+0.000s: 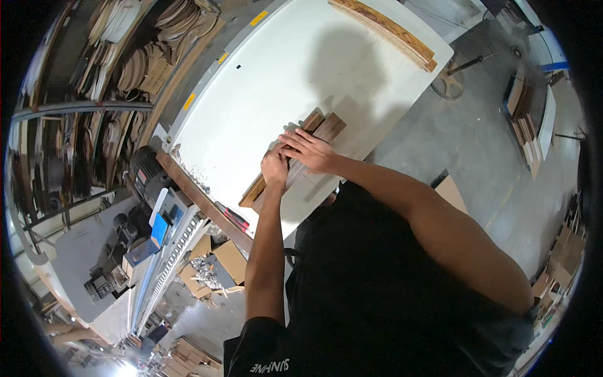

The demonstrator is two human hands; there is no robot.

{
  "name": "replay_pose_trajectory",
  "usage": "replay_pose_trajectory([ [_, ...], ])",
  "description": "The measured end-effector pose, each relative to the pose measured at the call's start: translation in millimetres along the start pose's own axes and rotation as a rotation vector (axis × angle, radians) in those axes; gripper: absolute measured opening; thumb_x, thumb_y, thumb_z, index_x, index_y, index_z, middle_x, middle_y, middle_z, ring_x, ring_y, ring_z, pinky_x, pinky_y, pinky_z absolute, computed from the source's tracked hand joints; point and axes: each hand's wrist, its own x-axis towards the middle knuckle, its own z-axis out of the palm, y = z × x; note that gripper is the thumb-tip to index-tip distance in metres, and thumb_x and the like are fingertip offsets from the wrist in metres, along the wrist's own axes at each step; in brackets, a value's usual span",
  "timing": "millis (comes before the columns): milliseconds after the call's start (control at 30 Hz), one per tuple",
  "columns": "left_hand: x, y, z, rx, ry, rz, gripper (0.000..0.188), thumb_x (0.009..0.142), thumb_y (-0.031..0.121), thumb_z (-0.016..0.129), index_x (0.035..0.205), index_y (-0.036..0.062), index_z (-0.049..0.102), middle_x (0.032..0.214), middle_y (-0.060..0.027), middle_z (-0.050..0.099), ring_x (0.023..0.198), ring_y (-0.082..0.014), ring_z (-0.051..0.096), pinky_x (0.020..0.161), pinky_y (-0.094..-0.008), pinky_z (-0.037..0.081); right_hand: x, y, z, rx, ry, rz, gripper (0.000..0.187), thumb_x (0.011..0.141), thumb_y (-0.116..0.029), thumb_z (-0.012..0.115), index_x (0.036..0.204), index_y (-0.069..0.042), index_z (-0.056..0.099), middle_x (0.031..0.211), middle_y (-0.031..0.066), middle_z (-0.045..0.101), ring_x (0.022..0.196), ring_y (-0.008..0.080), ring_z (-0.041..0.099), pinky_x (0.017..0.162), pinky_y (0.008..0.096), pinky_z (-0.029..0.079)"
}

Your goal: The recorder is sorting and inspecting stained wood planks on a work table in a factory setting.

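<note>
My left hand (274, 167) and right hand (309, 151) press flat, fingers together, on the wood strips (295, 157) lying on the white table (264, 94). They look gathered, though not yet squared; another stack (386, 31) waits beyond.

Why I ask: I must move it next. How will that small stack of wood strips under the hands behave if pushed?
The wood strips look stiff and flat, so probably slide on the smooth white table. Loosely stacked, they may fan apart.
</note>
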Motion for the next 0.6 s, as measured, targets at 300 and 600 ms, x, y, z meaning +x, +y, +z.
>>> replay_pose_trajectory([
  [300, -13.1, -7.0, -7.1, -0.126, -0.009, -0.035, 0.025, 0.103, 0.020, 0.061, 0.124, 0.0134, 0.072, 0.104, -0.0219, 0.075, 0.095, -0.0439, 0.072, 0.085, -0.0528, 0.057, 3.8, -1.7, -7.1, -0.131, -0.237, -0.019, 0.102, 0.080, -0.054, 0.082, 0.163, -0.017, 0.036, 0.175, 0.0148, 0.018, 0.162, 0.0342, 0.017, 0.133, 0.0541, 0.010],
  [600, -33.2, -8.6, -15.6, -0.100, -0.007, -0.043, 0.034, 0.104, 0.037, 0.063, 0.128, 0.0166, 0.074, 0.111, -0.0218, 0.075, 0.099, -0.0445, 0.072, 0.088, -0.0522, 0.057, 4.0, -0.2, -9.6, -0.152, -0.297, -0.017, 0.115, 0.078, -0.056, 0.084, 0.167, -0.014, 0.026, 0.176, 0.0154, 0.012, 0.163, 0.0353, 0.009, 0.133, 0.0551, 0.006],
])
